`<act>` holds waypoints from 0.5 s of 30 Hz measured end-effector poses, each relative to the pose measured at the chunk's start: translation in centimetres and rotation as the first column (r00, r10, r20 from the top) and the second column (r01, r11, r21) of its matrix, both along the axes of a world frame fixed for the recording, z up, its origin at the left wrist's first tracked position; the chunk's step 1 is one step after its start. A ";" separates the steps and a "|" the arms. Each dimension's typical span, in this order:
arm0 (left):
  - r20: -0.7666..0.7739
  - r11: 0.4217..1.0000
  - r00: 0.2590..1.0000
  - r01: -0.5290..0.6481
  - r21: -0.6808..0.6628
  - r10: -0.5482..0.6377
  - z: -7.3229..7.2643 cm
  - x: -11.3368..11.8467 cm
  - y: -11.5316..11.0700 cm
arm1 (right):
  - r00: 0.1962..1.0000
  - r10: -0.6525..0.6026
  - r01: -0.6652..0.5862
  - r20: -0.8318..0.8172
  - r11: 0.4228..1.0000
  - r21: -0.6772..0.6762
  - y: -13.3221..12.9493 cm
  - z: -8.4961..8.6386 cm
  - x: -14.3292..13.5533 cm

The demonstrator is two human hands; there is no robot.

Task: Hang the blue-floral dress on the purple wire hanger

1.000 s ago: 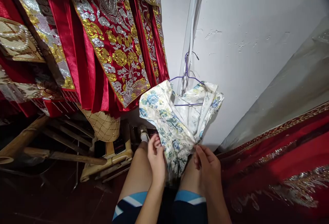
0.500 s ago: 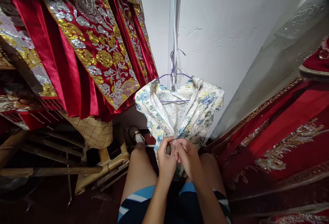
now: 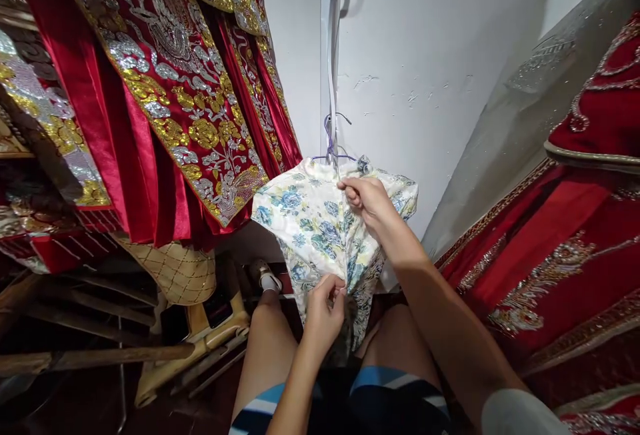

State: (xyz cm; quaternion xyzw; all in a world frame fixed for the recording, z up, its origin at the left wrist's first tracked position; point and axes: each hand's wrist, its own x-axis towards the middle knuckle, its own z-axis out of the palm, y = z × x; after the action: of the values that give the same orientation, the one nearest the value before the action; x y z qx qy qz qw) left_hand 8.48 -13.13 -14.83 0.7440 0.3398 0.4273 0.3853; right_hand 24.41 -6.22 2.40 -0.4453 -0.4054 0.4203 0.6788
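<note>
Two hands are on one flowered garment (image 3: 320, 222) in the head view, and it hangs in front of the knees, against the white wall (image 3: 400, 42), on a purple hanger (image 3: 327, 134). The right hand (image 3: 369, 200) is nearly closed, with thumb and finger pinching the cloth at the neck. The left hand (image 3: 324, 312) is loosely curled, its fingertips pinching lower on the same middle line. Whether this line is a zip, I cannot tell; it is too small.

If it is a zip, I think thin cloth beside it could be caught in the teeth, because the folds lie close. A strong pull downward by the left hand could bring the hanger off its support. Also, one shoulder lies just beside the red costume (image 3: 203, 128), so its rough sequins could perhaps snag the thin cloth if the garment swings.
</note>
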 end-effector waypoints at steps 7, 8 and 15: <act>-0.227 0.982 0.974 0.057 0.179 -0.016 5.2 -2.3 4.0 | 0.990 -0.067 0.043 0.124 0.981 0.188 -0.1 -0.1 -0.7; -0.164 0.972 0.986 0.018 0.235 0.022 6.9 -2.3 4.8 | 0.985 -0.079 0.046 0.154 0.977 0.207 -0.3 -0.6 -0.8; -0.065 0.800 0.992 -0.050 0.598 0.111 17.7 0.1 10.1 | 0.967 -0.059 -0.023 0.250 0.949 0.313 -0.9 -1.3 -0.9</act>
State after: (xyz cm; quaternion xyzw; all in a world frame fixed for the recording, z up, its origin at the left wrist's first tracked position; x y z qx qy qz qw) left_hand 8.54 -3.01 2.90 0.8319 0.2385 0.4915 0.0974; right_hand 23.51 -7.08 1.14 -0.3859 -0.5470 0.2833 0.6867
